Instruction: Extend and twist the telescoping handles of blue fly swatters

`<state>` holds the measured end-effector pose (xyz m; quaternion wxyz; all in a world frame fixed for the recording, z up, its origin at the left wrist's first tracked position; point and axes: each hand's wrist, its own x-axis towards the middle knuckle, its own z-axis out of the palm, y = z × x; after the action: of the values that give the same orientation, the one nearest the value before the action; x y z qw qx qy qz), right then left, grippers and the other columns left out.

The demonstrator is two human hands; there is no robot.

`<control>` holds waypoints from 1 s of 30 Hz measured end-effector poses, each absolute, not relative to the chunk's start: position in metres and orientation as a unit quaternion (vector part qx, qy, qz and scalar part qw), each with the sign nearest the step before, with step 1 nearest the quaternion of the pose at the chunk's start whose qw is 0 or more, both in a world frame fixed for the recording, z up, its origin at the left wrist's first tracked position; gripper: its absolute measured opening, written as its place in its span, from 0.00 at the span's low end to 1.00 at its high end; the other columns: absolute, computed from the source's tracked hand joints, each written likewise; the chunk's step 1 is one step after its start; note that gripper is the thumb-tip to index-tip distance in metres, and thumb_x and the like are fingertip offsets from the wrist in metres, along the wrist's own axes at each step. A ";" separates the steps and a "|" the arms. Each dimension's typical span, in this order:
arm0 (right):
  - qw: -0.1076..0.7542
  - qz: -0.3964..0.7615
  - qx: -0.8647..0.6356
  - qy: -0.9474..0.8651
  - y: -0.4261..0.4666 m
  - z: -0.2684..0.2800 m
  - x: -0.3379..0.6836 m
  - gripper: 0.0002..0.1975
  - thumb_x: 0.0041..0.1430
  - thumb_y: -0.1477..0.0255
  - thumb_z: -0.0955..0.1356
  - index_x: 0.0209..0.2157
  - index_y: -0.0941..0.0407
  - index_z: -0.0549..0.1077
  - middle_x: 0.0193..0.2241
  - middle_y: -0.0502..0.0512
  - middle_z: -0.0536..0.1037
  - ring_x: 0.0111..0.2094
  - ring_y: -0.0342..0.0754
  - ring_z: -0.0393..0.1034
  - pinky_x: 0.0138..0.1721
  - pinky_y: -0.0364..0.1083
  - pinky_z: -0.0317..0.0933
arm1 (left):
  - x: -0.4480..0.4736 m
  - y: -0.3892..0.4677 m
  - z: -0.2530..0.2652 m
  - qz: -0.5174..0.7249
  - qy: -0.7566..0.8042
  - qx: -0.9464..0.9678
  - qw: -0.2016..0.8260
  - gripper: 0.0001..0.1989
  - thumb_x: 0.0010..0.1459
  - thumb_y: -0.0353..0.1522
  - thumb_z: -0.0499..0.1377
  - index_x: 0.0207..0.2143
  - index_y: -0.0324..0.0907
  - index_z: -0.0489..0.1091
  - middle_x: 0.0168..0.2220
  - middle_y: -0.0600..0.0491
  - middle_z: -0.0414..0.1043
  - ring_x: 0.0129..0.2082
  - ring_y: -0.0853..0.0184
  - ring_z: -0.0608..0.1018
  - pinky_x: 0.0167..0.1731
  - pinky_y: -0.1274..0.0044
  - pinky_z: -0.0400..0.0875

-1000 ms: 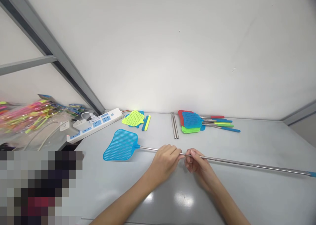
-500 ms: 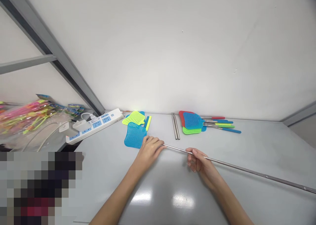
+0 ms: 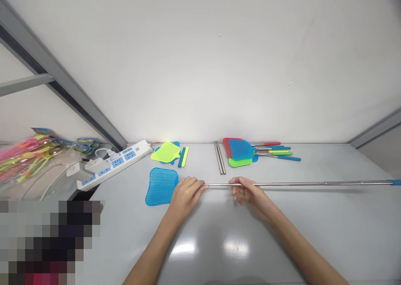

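A fly swatter with a blue mesh head (image 3: 161, 186) lies level across my view, its thin telescopic metal rod (image 3: 294, 184) drawn out long to the right. The blue grip (image 3: 396, 182) shows at the far right edge. My left hand (image 3: 188, 193) is closed around the neck beside the head and hides that joint. Farther right, my right hand (image 3: 247, 191) pinches the rod between thumb and forefinger, the other fingers curled loosely below.
Behind are yellow and blue swatter heads (image 3: 166, 152), two loose grips (image 3: 183, 157), two metal tubes (image 3: 220, 157) and a pile of finished swatters (image 3: 241, 149). A power strip (image 3: 115, 164) with plugs and bagged colourful items (image 3: 34, 153) lie left. A blurred-out shape fills the lower left.
The swatter has turned from slanting down rightward to nearly level, so its blue grip has come into view. The mesh head has swung slightly down and left. Both hands keep their hold.
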<state>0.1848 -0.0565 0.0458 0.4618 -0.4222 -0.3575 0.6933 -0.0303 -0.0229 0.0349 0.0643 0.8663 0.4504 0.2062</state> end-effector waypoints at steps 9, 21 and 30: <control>0.458 0.690 -0.417 -0.376 -0.049 0.021 0.175 0.15 0.52 0.61 0.60 0.26 0.59 0.68 0.19 0.51 0.66 0.20 0.42 0.62 0.19 0.41 0.53 | -0.028 -0.024 0.033 0.182 0.438 0.878 0.060 0.14 0.57 0.36 0.44 0.32 0.42 0.67 0.25 0.54 0.66 0.28 0.70 0.67 0.30 0.76 0.56; 0.378 0.782 -0.371 -0.329 -0.059 0.010 0.179 0.21 0.53 0.60 0.57 0.12 0.57 0.55 0.11 0.45 0.53 0.14 0.42 0.58 0.15 0.40 0.47 | -0.024 -0.031 0.036 0.163 0.442 0.876 0.103 0.16 0.57 0.37 0.43 0.26 0.42 0.66 0.22 0.55 0.64 0.24 0.71 0.67 0.24 0.79 0.57; 0.356 0.802 -0.364 -0.313 -0.056 0.009 0.188 0.19 0.54 0.62 0.55 0.14 0.56 0.52 0.12 0.44 0.51 0.14 0.42 0.58 0.13 0.40 0.47 | -0.011 -0.038 0.033 0.118 0.436 0.883 0.126 0.16 0.58 0.36 0.40 0.27 0.42 0.63 0.22 0.56 0.63 0.25 0.72 0.68 0.25 0.80 0.56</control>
<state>0.1881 -0.0563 0.0085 0.3557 -0.3641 -0.3134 0.8017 -0.0111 -0.0383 0.0326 0.1259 0.8832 0.4360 0.1183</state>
